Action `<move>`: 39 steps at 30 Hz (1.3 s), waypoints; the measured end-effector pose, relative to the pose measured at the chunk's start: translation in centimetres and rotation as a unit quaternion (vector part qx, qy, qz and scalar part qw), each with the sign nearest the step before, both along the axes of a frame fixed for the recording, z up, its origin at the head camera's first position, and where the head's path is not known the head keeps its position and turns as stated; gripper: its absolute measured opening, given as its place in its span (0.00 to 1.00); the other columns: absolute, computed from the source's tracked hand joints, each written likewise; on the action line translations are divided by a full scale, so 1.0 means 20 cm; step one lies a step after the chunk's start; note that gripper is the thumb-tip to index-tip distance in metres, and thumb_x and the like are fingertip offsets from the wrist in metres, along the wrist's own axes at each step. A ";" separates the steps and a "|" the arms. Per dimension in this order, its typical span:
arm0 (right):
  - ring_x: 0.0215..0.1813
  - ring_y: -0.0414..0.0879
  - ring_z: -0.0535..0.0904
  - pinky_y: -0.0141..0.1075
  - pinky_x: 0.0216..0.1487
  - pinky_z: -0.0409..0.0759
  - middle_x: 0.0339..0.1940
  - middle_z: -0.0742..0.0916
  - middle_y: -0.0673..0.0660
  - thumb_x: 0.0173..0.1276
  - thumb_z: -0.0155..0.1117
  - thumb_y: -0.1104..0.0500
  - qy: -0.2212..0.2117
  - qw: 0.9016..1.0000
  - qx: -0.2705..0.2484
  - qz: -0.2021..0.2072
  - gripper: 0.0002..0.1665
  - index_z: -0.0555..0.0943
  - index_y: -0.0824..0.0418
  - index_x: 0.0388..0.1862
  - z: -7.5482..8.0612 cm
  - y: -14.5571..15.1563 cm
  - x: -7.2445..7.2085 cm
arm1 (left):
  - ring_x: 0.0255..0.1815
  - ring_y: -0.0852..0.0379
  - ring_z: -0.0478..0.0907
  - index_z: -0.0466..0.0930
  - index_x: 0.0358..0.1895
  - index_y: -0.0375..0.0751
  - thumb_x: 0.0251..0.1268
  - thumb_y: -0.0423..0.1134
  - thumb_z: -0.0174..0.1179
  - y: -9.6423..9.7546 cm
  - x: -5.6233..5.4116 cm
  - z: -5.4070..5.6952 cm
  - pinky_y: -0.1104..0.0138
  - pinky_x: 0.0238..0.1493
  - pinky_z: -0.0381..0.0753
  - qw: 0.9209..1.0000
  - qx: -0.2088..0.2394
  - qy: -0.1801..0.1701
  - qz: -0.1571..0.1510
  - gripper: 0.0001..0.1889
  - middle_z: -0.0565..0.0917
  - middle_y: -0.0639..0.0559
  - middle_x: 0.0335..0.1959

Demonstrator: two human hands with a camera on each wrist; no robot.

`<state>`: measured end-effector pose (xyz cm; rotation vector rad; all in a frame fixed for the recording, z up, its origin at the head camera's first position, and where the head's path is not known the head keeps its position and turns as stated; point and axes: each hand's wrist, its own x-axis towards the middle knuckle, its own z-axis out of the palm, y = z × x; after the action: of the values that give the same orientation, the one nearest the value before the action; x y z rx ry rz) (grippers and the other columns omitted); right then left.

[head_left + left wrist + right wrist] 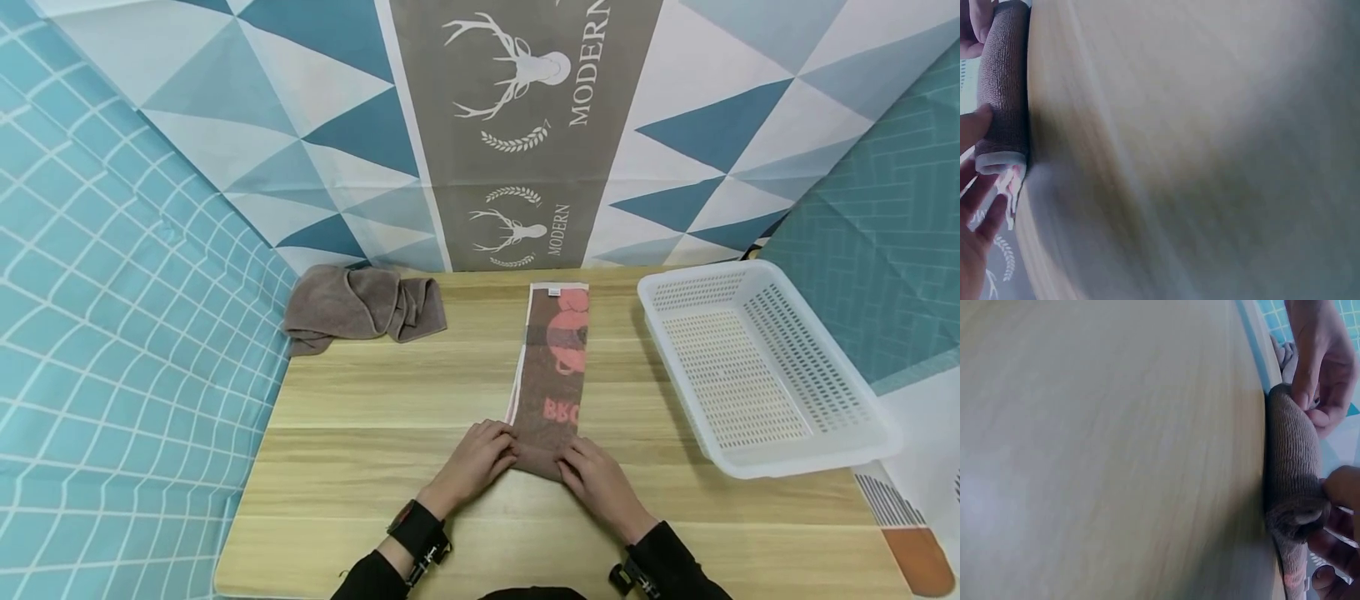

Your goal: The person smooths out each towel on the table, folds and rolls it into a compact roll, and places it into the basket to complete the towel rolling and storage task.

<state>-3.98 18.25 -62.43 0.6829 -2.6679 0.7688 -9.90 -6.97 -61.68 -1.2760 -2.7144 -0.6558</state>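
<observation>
A long, folded brown towel [543,367] with a pink bear print and pale edging lies lengthwise on the table. Its near end is turned into a thick roll, seen closely as the rolled end [1005,84] in the left wrist view. My left hand [480,454] pinches the left side of this roll, thumb on the near face. On the right side, my right hand [598,487] grips the other end of the roll [1294,447], whose spiral layers show in the right wrist view. Some of the fingertips are hidden by the cloth.
A crumpled grey-brown cloth [360,304] lies at the table's back left. To the right, a white plastic basket [675,400] with slotted walls stands at the edge of the wooden table [375,467]. Patterned sheets hang behind and to the left.
</observation>
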 end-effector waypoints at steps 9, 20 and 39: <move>0.43 0.41 0.80 0.41 0.45 0.81 0.42 0.84 0.47 0.50 0.80 0.54 -0.005 0.999 0.042 -0.004 0.22 0.85 0.52 0.46 -0.03 0.04 0.00 | 0.59 0.58 0.74 0.83 0.56 0.48 0.63 0.41 0.67 -0.03 -0.02 0.04 0.62 0.61 0.70 0.999 -0.034 0.003 -0.037 0.17 0.82 0.57 0.55; 0.31 0.32 0.74 0.35 0.35 0.77 0.33 0.82 0.43 0.59 0.71 0.61 -0.034 0.999 -0.003 -0.017 0.13 0.85 0.55 0.45 -0.04 0.04 0.00 | 0.54 0.59 0.77 0.82 0.55 0.49 0.68 0.43 0.63 -0.02 -0.02 0.01 0.64 0.57 0.72 0.999 -0.020 0.014 -0.027 0.15 0.85 0.58 0.52; 0.29 0.34 0.65 0.29 0.29 0.66 0.28 0.75 0.42 0.63 0.70 0.57 -0.103 0.989 -0.032 -0.097 0.07 0.80 0.54 0.38 -0.04 0.03 0.01 | 0.46 0.61 0.80 0.81 0.54 0.47 0.78 0.47 0.51 0.01 0.01 0.00 0.64 0.53 0.77 0.996 0.035 -0.077 0.038 0.13 0.85 0.57 0.46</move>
<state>-3.74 18.91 -63.31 0.3363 -2.8248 0.9112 -9.68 -6.70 -61.76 -1.1460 -2.8164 -0.8654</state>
